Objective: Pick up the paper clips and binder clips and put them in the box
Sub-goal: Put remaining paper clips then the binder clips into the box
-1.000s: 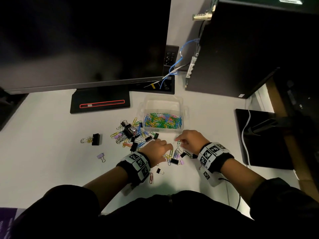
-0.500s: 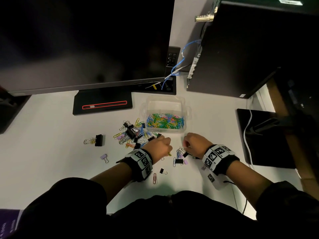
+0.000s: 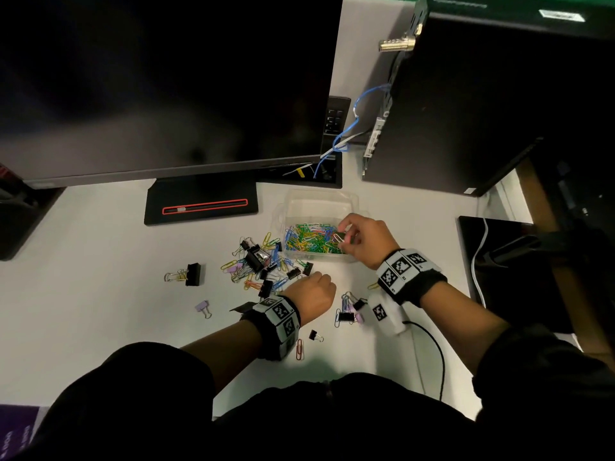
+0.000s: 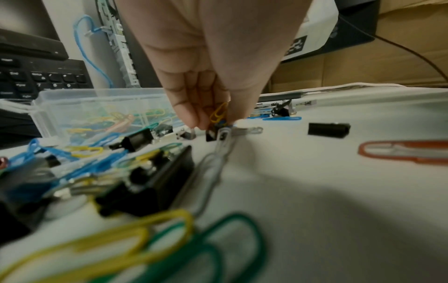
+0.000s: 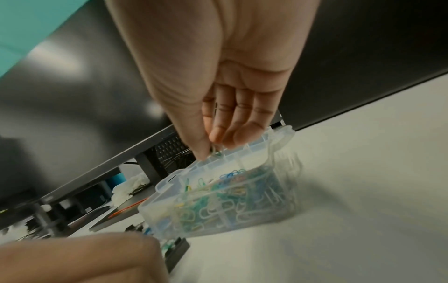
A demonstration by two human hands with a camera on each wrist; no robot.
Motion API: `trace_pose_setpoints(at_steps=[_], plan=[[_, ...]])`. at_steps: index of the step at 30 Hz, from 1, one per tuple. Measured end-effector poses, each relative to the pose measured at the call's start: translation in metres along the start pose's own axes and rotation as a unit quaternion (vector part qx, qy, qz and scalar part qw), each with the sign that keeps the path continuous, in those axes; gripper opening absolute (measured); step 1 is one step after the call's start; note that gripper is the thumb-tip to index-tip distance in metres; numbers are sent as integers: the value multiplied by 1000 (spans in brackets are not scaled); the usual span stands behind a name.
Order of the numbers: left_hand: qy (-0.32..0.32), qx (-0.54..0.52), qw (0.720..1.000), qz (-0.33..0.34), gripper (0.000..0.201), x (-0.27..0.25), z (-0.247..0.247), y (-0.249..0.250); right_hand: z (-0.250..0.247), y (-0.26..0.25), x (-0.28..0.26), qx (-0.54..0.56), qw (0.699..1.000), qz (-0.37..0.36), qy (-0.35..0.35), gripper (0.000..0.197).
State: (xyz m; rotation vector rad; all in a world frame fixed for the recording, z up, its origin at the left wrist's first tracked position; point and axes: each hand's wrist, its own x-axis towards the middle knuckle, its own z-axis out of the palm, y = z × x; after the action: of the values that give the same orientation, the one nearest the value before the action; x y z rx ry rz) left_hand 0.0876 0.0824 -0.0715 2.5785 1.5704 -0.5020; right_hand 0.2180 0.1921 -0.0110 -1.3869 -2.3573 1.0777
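A clear plastic box [image 3: 319, 197] [image 4: 97, 99] [image 5: 218, 201] holds a heap of coloured paper clips [image 3: 309, 237]. My right hand [image 3: 362, 241] [image 5: 218, 145] hovers over the box's right side, pinching a few clips [image 3: 339, 237] between thumb and fingers. My left hand [image 3: 312, 291] [image 4: 218, 120] is low on the desk in front of the box, fingers curled round yellow and blue paper clips [image 4: 219, 114] with a silver clip [image 4: 223, 137] hanging below. A loose pile of paper clips and black binder clips [image 3: 263, 264] lies left of the box.
More binder clips lie near my wrists [image 3: 347, 311], plus a black one [image 3: 193, 274], a purple one [image 3: 203, 307] and a red paper clip [image 3: 299, 349]. A monitor [image 3: 166, 88] and its stand [image 3: 203, 204] stand behind, a computer tower [image 3: 466, 94] at the back right.
My right hand has risen from the desk and moved forward over the box with clips in it. My left hand stayed low by the pile, gathering clips.
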Motion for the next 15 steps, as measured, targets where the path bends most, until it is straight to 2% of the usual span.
trace_pose_setpoints(at_steps=[2,4,6,8,10,12,15], plan=[[-4,3,1000,3,13,0,-11,-2,4,-1,8,-7,1000,23,16,22],[12,-26,999,18,23,-1,-15,-1,8,0,12,-23,999,37,19,16],[-7,-96,995,-19,28,-1,-18,-5,10,1,14,-39,998,42,6,9],[17,-139,989,-50,26,0,-25,-13,9,6,12,-43,999,32,-7,5],[56,-171,981,-68,19,5,-33,-23,6,12,9,-56,998,-4,2,10],[78,-183,977,-78,18,13,-36,-39,1,20,2,-48,998,-27,39,14],[61,-185,977,-90,27,23,-47,-58,-10,35,-18,-41,996,-2,75,18]])
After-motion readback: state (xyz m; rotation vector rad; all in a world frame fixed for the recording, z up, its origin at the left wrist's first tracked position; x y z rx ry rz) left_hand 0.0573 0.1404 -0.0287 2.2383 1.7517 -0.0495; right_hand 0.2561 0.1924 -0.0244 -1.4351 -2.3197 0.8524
